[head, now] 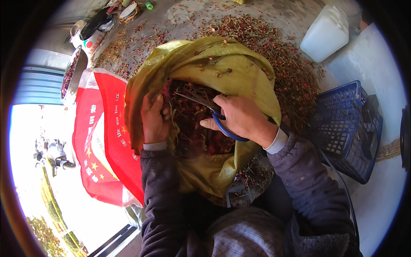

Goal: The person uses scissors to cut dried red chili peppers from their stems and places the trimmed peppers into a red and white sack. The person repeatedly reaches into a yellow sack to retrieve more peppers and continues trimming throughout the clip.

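Observation:
My right hand (pixel 242 117) grips a pair of scissors (pixel 221 123) with blue handles. Its metal blades are parted a little and point left, over the mouth of a yellow-green woven sack (pixel 253 75). Inside the sack lie dark red dried flowers (pixel 205 141) with thin stems. At the left side of the opening, my left hand (pixel 155 119) is curled around a dried red flower (pixel 167 88), which shows at the fingertips; the rest of it is hidden by the fingers. The blade tips are just right of that hand.
Cut stems and flower bits (pixel 289 67) are heaped on the floor beyond the sack. A red printed sack (pixel 106 141) stands left, near a metal bowl (pixel 84 59) of petals. On the right are a blue plastic crate (pixel 337 128) and a white jerrycan (pixel 326 35).

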Tool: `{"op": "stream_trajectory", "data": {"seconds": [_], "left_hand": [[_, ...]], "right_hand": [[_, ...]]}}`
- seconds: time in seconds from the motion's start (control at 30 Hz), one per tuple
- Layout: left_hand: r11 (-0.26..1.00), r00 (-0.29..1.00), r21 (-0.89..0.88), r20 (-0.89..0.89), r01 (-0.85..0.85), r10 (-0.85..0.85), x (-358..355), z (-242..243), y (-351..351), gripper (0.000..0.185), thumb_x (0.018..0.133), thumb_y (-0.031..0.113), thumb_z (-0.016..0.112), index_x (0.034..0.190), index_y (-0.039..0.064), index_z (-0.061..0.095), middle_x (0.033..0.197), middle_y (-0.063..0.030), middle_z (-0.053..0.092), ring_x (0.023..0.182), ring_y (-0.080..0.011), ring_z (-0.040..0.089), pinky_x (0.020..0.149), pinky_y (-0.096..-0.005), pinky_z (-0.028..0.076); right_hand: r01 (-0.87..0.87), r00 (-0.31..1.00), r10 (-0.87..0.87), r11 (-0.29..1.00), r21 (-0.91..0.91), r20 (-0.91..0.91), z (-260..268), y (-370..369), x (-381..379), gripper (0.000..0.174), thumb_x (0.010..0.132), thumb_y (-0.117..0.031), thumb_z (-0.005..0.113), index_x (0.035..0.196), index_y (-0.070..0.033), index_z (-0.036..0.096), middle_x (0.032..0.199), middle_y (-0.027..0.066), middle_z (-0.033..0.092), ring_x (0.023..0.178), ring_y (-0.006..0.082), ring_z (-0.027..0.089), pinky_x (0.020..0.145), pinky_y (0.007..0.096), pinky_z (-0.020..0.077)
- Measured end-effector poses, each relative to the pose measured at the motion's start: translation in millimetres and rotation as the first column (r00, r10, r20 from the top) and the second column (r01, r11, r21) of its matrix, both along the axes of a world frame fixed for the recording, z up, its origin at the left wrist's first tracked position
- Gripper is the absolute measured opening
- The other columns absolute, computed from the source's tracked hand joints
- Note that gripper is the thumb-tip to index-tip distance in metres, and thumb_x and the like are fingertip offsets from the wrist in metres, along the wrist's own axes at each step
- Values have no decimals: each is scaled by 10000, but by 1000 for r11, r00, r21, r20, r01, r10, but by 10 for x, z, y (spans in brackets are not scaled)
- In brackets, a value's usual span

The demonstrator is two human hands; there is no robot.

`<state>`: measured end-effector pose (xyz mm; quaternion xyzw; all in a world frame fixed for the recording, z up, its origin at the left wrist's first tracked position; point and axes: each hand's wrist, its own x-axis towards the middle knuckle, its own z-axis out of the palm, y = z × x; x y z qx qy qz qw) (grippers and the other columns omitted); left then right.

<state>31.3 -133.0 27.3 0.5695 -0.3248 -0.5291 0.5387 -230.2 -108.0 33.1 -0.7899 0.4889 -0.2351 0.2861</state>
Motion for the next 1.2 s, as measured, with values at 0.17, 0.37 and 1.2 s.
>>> {"op": "stream_trajectory", "data": {"seconds": [0.17, 0.37, 1.2], "left_hand": [[993, 973, -94, -222, -77, 54, 90, -51, -14, 421, 1049, 45, 541, 1469, 66, 536, 948, 3, 621, 663, -67, 479, 543, -205, 372], [999, 942, 5, -333, -35, 35, 139, -149, -55, 362, 1045, 41, 532, 1403, 45, 589, 968, -9, 637, 665, -66, 481, 541, -202, 378], [812, 534, -276, 844, 514, -52, -251, -249, 11, 403, 763, -31, 725, 1155, 60, 731, 1029, -142, 715, 855, -336, 706, 737, -471, 559]], "right_hand": [[16, 998, -23, 992, -126, -51, -15, 11, 92, 564, 844, -548, 796, 930, -26, 601, 768, 186, 642, 740, 402, 665, 651, 489, 516], [16, 988, -57, 962, -271, -146, 39, 27, 166, 521, 791, -447, 846, 1063, -54, 639, 804, 153, 606, 753, 371, 656, 656, 486, 522], [205, 932, -245, 964, 167, 269, 76, -152, 189, 522, 882, -441, 853, 942, 15, 608, 632, 73, 542, 592, 120, 514, 563, 331, 457]]}}
